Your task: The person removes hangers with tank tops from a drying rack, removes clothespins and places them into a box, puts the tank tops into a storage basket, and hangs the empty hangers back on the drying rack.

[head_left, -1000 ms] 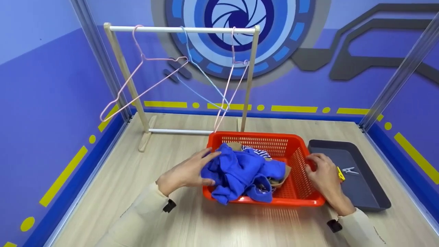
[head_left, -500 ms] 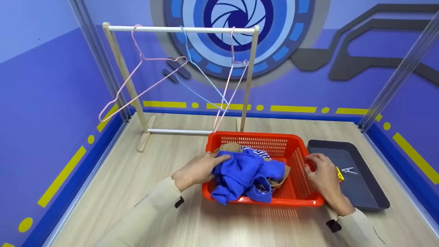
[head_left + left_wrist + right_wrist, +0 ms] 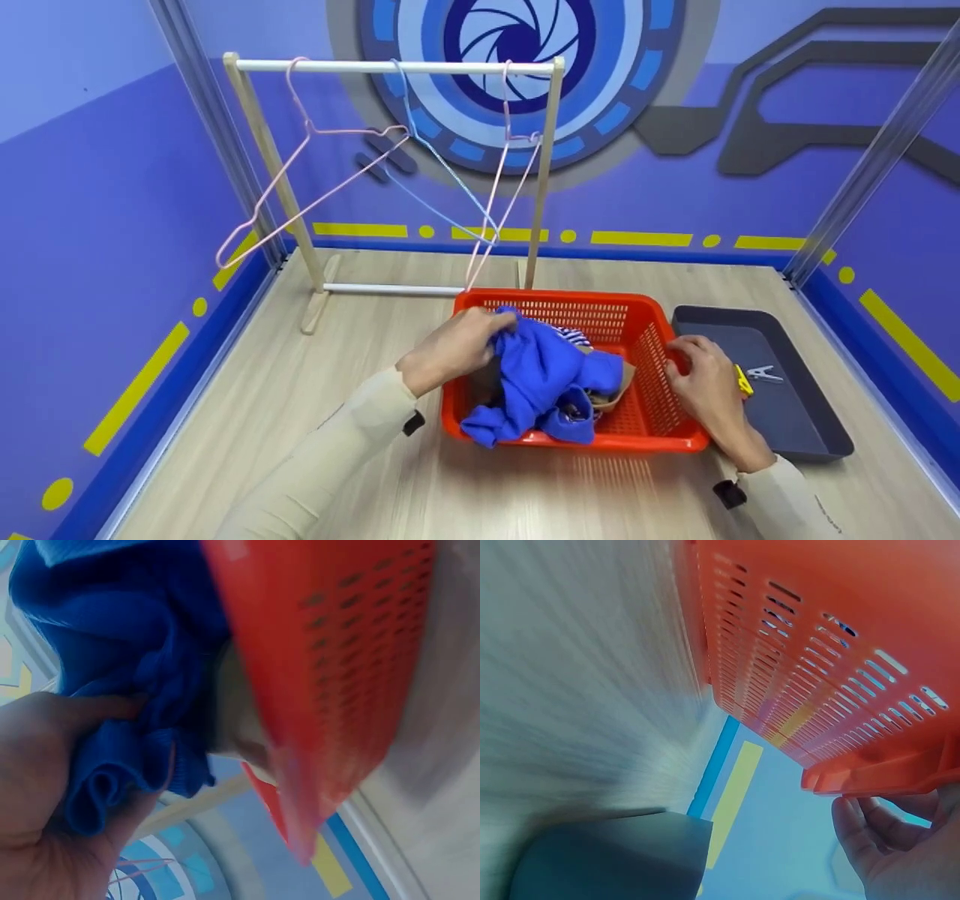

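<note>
A crumpled blue garment [image 3: 544, 360] lies in the red plastic basket [image 3: 652, 442], part of it draped over the front rim. My left hand [image 3: 457, 343] pinches the garment's left end and lifts it off the pile. The left wrist view shows ribbed blue fabric [image 3: 142, 637] bunched between thumb and fingers. At the basket's right side, my right hand [image 3: 705, 382] holds the rim with bent fingers. Under the blue garment, a striped navy-and-white cloth [image 3: 574, 337] and brown cloth [image 3: 613, 397] show in part.
Behind the basket's left stands a wooden rack [image 3: 545, 172] with two pink hangers [image 3: 264, 196] and a blue hanger [image 3: 450, 169]. A dark grey tray [image 3: 806, 397] to the right holds a grey clothespin [image 3: 765, 374] and a yellow clip [image 3: 743, 381]. Walls enclose the table.
My left hand has closed on the blue garment and moved right and away from me, raising its left end and uncovering brown cloth below. The right hand stays at the rim.
</note>
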A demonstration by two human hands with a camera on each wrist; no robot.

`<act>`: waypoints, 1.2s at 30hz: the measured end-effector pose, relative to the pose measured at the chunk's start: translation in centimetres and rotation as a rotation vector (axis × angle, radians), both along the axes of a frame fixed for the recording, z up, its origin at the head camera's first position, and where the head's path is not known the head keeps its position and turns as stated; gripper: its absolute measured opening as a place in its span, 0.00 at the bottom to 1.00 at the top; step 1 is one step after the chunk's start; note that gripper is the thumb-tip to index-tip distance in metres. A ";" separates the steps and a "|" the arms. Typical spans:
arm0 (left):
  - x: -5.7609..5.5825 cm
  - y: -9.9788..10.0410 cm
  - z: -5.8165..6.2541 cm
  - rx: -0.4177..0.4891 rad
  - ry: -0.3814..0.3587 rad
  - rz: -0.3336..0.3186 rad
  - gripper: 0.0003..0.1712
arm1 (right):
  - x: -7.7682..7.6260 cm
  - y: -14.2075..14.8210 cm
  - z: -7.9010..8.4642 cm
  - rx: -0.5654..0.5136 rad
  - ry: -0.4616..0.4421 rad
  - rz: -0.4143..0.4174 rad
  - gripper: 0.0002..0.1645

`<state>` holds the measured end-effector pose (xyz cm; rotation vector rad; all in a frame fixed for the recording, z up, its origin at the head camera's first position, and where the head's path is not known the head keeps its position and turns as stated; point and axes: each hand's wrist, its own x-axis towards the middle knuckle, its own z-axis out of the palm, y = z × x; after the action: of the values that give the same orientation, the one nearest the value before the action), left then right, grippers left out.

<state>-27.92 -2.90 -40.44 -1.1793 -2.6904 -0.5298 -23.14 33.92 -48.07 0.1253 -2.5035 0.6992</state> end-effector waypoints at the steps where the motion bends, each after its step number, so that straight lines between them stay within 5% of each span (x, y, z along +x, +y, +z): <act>1: -0.1 0.4 0.2 0.028 0.014 0.004 0.18 | 0.0 0.0 0.0 0.000 0.001 -0.001 0.14; 11: -2.3 3.7 1.6 0.274 0.199 0.100 0.18 | 0.1 -0.2 0.0 0.025 0.031 -0.005 0.14; 17: -3.3 3.2 0.8 0.071 0.019 0.119 0.18 | -0.1 -0.6 0.0 0.018 0.028 0.008 0.14; 21: -2.9 2.3 0.5 -0.040 -0.043 0.103 0.19 | -0.1 -0.8 0.0 0.011 0.028 0.013 0.14; 28: -1.7 0.6 0.8 0.010 0.045 0.082 0.17 | -0.2 -0.9 0.1 0.011 0.040 0.020 0.14; 36: 1.0 -0.9 1.4 0.030 0.023 0.104 0.21 | -0.1 -0.5 -0.1 0.025 0.024 0.013 0.14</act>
<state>-26.88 -3.77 -39.08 -1.0246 -2.6967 -0.5347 -23.20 33.40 -48.22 0.1579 -2.4911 0.6678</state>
